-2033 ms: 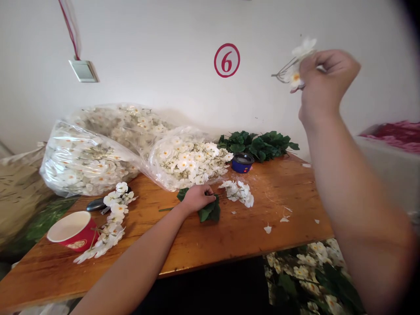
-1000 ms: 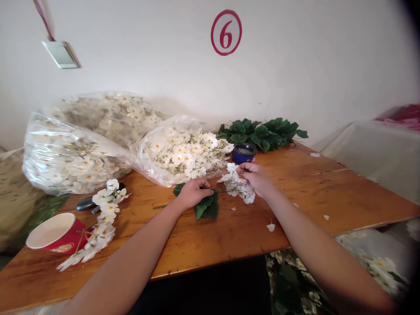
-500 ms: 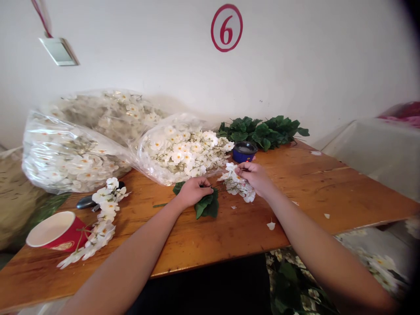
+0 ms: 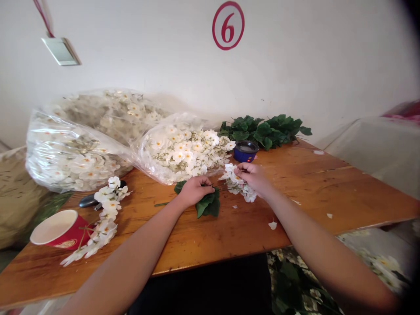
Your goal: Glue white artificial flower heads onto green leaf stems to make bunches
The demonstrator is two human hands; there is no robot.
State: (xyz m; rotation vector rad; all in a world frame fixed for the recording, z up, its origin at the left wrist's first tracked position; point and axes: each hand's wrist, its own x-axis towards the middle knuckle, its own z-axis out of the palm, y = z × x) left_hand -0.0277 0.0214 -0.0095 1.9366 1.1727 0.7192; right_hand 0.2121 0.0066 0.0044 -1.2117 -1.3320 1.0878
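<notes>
Down from its lift, the right hand (image 4: 254, 178) pinches white blossoms (image 4: 242, 190) at two o'clock from the green leaves (image 4: 209, 205) the left hand (image 4: 196, 191) grips, so both now work side by side.

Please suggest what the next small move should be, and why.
Perhaps the right hand should draw the white blossoms toward the green leaves: it pinches at the blossoms, while the left hand holds the leaves close by.
</notes>
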